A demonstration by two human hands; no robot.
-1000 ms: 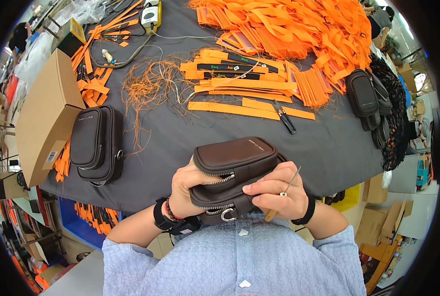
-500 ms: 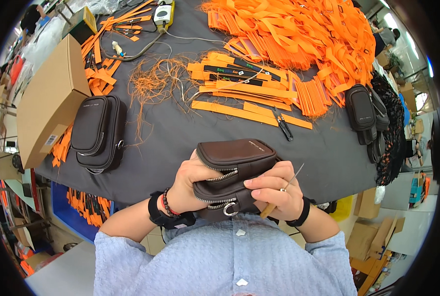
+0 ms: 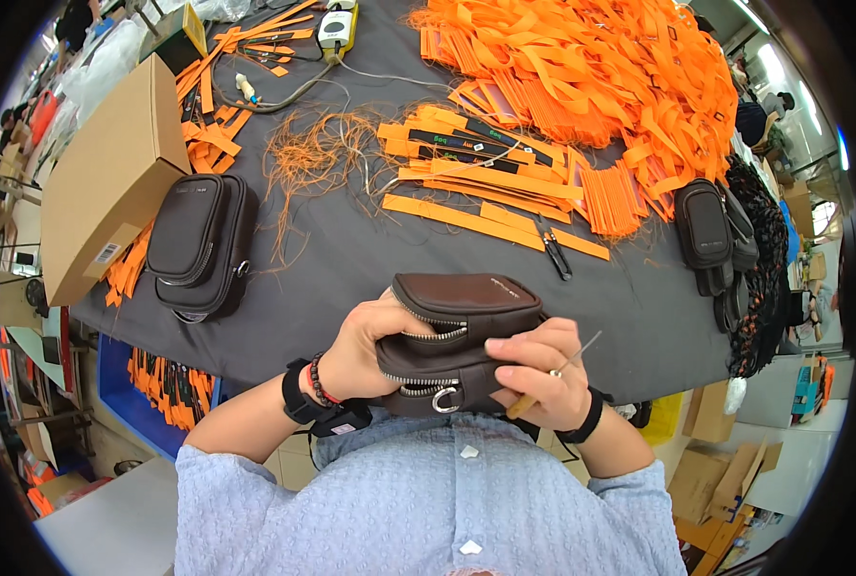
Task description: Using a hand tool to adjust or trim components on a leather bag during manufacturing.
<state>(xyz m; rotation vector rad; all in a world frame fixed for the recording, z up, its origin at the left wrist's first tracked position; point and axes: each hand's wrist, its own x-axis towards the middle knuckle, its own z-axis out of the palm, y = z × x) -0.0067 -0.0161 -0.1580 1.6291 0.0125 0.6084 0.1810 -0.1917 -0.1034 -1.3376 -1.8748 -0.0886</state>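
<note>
Close to my body, both hands hold a small dark brown two-compartment bag [image 3: 471, 293] with silver zips and a metal D-ring on its near side. My left hand [image 3: 359, 344] grips its left side, some fingers out of sight in the partly unzipped upper compartment. On the other side my right hand [image 3: 546, 382] is closed around an awl [image 3: 521, 404], its fingertips touching the bag. The awl's wooden handle shows below the fingers, and its thin metal shaft points up and to the right, away from the bag.
Another dark bag [image 3: 190, 230] stands at left beside a cardboard box [image 3: 111, 173]. Black-handled thread snips [image 3: 555, 252] lie by orange straps [image 3: 466, 223]. A heap of orange webbing [image 3: 582, 67] covers the far right, loose threads [image 3: 318, 154] the middle. More bags [image 3: 703, 226] sit at the right edge.
The table and the things on it have shifted slightly in view. Both hands keep their hold on the bag and awl; the bag sits slightly further right in the picture.
</note>
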